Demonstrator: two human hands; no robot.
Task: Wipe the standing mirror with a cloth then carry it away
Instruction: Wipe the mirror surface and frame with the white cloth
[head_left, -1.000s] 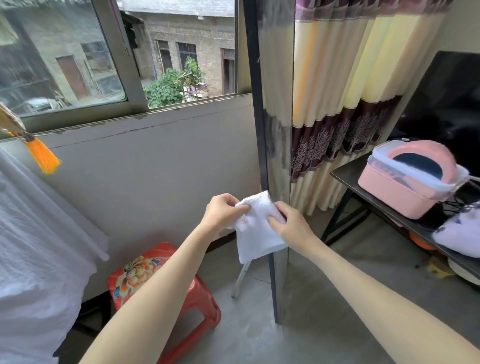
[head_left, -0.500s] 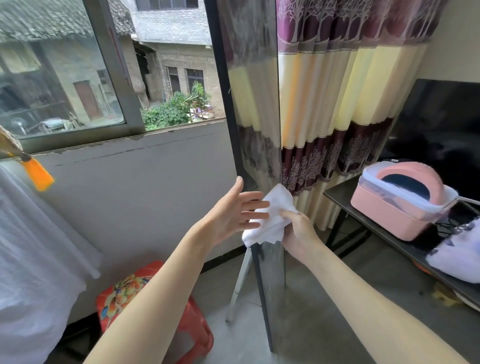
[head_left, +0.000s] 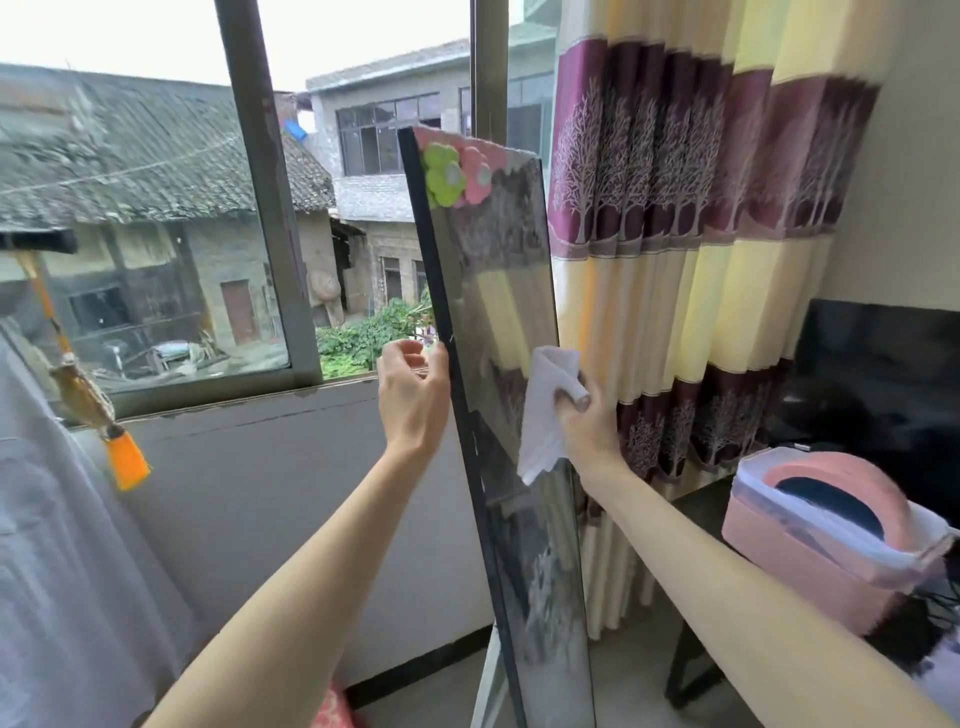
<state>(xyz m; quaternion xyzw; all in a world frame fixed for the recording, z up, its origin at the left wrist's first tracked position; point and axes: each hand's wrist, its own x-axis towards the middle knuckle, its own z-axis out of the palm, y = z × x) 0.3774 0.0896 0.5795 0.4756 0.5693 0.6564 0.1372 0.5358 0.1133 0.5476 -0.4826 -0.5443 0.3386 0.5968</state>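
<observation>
The standing mirror (head_left: 498, 291) has a thin black frame and stands almost edge-on in the middle of the view, its glass reflecting the curtain. Green and pink felt flowers (head_left: 453, 174) sit at its top corner. My left hand (head_left: 413, 400) grips the frame's left edge at mid height, thumb along the black rim and fingers curled behind it. My right hand (head_left: 589, 426) holds a bunched white cloth (head_left: 543, 415) against the glass near the mirror's right edge. The mirror's foot is cut off by the bottom of the view.
A striped purple and yellow curtain (head_left: 701, 260) hangs just behind the mirror. To the right a black table (head_left: 696, 499) carries a pink lidded box (head_left: 810, 556) below a dark screen (head_left: 883, 374). White fabric (head_left: 62, 571) and an orange tassel (head_left: 127, 462) are on the left, and a red stool (head_left: 332, 712) below.
My left hand let go of the cloth and moved to the mirror's left edge. My right hand raised the cloth onto the glass. The view tilted upward.
</observation>
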